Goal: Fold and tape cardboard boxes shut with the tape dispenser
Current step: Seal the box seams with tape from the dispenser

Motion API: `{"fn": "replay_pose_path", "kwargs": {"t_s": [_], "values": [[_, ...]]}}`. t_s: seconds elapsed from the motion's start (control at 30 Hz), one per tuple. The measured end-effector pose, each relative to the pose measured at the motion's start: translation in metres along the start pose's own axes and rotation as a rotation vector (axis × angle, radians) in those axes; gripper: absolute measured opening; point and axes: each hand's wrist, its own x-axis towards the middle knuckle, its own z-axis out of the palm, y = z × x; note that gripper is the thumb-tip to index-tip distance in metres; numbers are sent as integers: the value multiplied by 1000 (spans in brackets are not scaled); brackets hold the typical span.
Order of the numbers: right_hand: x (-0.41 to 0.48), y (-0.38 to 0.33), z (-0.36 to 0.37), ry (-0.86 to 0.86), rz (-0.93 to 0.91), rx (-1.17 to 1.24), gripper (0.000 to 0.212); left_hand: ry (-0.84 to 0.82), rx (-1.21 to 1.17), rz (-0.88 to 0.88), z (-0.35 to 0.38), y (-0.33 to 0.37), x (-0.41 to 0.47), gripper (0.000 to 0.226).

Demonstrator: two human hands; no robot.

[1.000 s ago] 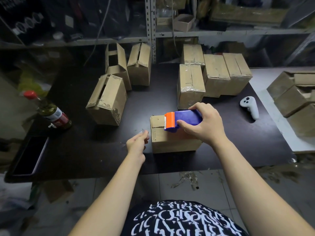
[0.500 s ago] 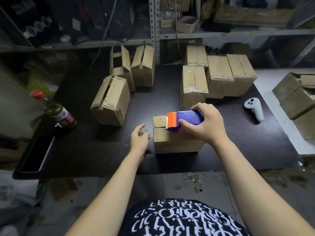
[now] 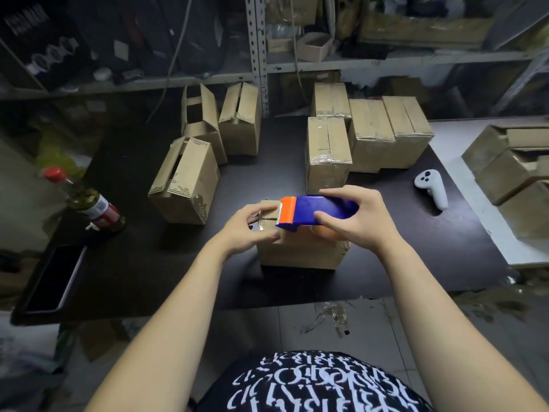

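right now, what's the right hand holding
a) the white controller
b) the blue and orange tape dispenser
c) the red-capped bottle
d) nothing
b: the right hand grips the tape dispenser, fingers over its top and thumb on its near side, just above the near cardboard box.

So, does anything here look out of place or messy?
Yes. A white game controller lies on the table at the right, unrelated to packing, and crumpled tape scraps litter the floor below the table's near edge.
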Motion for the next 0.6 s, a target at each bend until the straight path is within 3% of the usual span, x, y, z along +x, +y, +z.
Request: {"fn": "replay_pose_path", "kwargs": {"t_s": [0.13, 0.23, 0.6], "values": [[-7, 5, -4, -21, 131, 168, 41, -55, 3, -15, -7, -2, 7, 62], [-5, 7, -8, -106, 152, 119, 45, -79, 12, -13, -9, -3, 9, 71], [7, 7, -18, -138, 201, 82, 45, -128, 106, 22, -13, -2, 21, 75]]}}
